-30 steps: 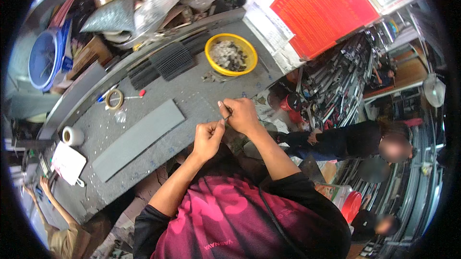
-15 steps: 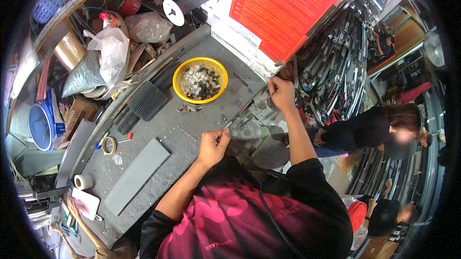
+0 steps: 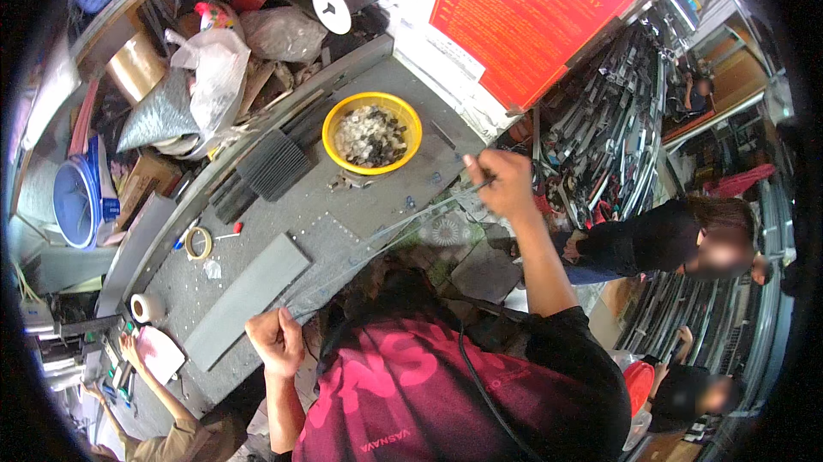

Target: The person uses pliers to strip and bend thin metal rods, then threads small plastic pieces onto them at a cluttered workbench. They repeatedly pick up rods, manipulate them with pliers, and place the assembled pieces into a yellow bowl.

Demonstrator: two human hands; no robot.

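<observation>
My left hand (image 3: 276, 342) is closed in a fist at the near edge of the bench, with the end of some thin pale cords between thumb and fingers. Those thin pale cords (image 3: 377, 243) stretch in a slanting line up to my right hand (image 3: 506, 188), whose fingers are pinched on the other end. Something small and dark shows at the right fingertips, too small to name. Beyond the cords stands a yellow basket (image 3: 329, 141) full of small clear and black pieces. A flat grey strip (image 3: 249, 301) lies on the bench near my left hand.
Dark ribbed strips (image 3: 273, 164), a tape roll (image 3: 198, 243) and a red-tipped tool (image 3: 237, 228) lie on the grey bench (image 3: 377, 198). Another person's hands (image 3: 133, 351) are at lower left. People stand at right, by racks of long profiles (image 3: 591, 115).
My left hand has moved left and toward me, away from the right hand, and the cords now run stretched between them. My right hand has shifted slightly nearer. The view has turned a little.
</observation>
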